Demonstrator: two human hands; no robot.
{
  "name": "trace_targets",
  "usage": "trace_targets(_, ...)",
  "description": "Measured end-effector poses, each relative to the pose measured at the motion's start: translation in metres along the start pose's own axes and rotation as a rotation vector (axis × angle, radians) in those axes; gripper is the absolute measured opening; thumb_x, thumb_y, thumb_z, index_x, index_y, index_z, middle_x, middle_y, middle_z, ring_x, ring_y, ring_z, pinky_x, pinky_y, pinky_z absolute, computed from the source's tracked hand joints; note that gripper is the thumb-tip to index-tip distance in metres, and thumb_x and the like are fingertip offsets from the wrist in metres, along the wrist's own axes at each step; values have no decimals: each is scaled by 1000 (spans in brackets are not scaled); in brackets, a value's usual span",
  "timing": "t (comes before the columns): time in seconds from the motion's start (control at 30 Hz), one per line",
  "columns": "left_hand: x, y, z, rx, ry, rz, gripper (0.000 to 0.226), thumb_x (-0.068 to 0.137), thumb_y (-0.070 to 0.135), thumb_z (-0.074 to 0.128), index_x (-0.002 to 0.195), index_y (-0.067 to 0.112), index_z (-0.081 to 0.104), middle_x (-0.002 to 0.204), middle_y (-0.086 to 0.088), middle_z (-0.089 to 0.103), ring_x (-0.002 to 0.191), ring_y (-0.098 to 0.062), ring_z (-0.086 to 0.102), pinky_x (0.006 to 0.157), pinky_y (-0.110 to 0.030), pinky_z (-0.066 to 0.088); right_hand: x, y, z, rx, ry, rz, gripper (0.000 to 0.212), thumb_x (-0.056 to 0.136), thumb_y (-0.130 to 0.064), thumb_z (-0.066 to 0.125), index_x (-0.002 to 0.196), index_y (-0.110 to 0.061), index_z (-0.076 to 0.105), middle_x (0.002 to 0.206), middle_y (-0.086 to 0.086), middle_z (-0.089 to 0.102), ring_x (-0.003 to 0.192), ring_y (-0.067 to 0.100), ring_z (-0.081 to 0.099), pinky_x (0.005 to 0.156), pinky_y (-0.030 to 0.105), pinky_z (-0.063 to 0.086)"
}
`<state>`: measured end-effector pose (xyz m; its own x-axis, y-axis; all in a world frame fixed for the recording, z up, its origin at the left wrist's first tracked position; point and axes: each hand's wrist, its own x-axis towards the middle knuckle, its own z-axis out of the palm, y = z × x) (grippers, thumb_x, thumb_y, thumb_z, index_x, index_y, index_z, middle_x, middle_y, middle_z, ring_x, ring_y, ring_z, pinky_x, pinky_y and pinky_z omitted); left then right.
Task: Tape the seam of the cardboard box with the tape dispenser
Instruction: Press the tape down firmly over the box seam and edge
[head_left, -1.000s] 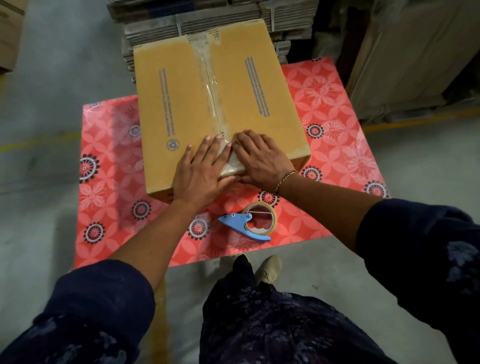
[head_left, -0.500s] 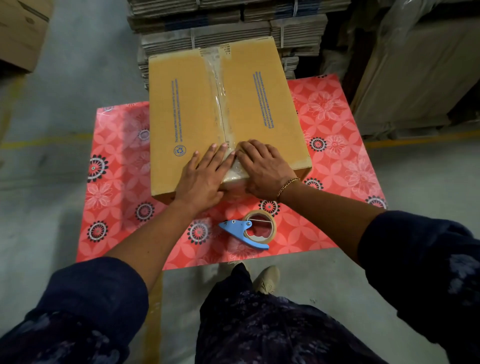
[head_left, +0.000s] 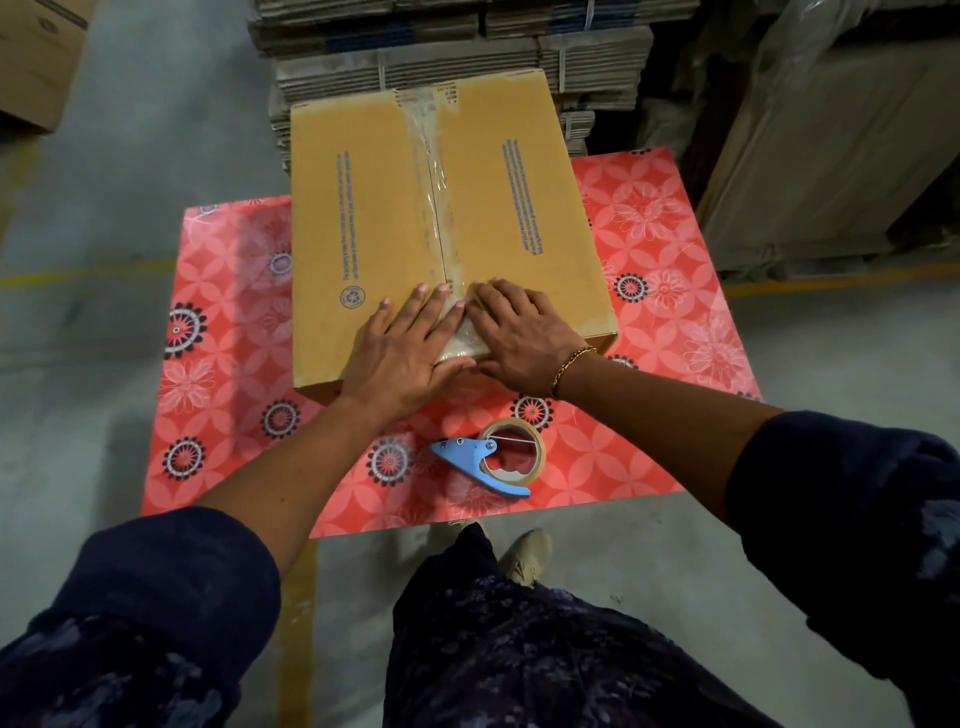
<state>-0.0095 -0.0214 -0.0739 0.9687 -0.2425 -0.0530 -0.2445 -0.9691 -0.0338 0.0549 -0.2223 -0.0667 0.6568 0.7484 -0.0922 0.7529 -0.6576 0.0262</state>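
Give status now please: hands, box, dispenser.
Left hand and right hand flat on cardboard box, pressing tape at near seam end. Tape dispenser idle on table. Nothing in the way.

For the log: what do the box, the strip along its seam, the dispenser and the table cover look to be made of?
Cardboard box: brown corrugated board, matte, with blue print. Seam strip: clear plastic tape, glossy and wrinkled, catching glare. Tape dispenser: smooth blue handle, probably plastic, with small metal-looking rivets, holding a tan tape roll. Table cover: red floral sheet with a soft sheen, possibly vinyl or laminate; the picture cannot settle which.
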Motion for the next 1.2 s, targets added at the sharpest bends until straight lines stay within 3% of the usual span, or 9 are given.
trace_targets(0.1,-1,-3,0,40,-29,23,77,99,66,23,162,21,20,171,-6,19,157,-28,20,121,-58,26,-1,-1,-3,-9,-20,4,85,88,-57,53,151,-5,30,159,20,30,145,40,29,111,50,30)
trace_targets(0.23,0,-3,-4,25,-98,40,85,97,57,49,163,22,8,173,-6,5,160,-28,7,124,-59,18,-3,-3,-5,-19,-21,15,78,86,-48,50,149,-4,33,156,20,35,143,40,33,108,51,34)
trace_targets(0.37,1,-6,-5,10,-168,39,115,81,32,75,162,26,-6,173,-2,-10,160,-25,-6,126,-58,11,-4,-4,0,42,52,49,79,78,-52,50,143,-8,44,151,15,45,139,36,41,104,48,37)
trace_targets(0.47,0,-7,-4,-13,-166,24,117,77,53,72,162,28,-4,173,0,-9,160,-22,-5,126,-57,10,-2,-7,6,67,106,85,88,77,-74,50,138,-11,50,147,11,50,135,33,46,101,46,38)
trace_targets(0.53,-1,-3,-1,-37,-103,-8,106,80,73,56,163,30,5,174,1,0,160,-20,2,126,-57,13,0,-8,9,39,118,87,86,79,-73,49,138,-10,50,147,12,50,134,33,47,99,46,38)
trace_targets(0.6,-1,3,3,-43,-5,-57,96,84,80,41,162,29,19,173,1,14,159,-20,14,125,-55,18,1,-6,12,20,107,84,86,80,-71,51,140,-10,47,149,13,48,136,34,44,100,46,37)
trace_targets(0.77,0,5,10,28,61,-50,82,92,69,33,160,25,26,169,-4,28,155,-25,27,120,-55,28,2,-4,16,-8,85,67,85,80,-66,55,143,-10,42,152,14,44,138,35,41,102,47,35)
trace_targets(1.0,1,-1,9,119,-30,-8,102,83,57,67,162,22,14,172,-5,16,158,-27,19,120,-58,28,0,-4,6,-19,44,46,80,82,-56,47,146,-9,38,154,16,40,140,37,38,105,48,35)
trace_targets(1.2,0,0,4,121,-107,-7,112,81,44,76,163,22,3,173,-4,6,159,-28,10,123,-58,23,-2,-4,1,-15,17,28,77,79,-39,62,145,-7,40,153,17,41,139,38,39,104,48,37)
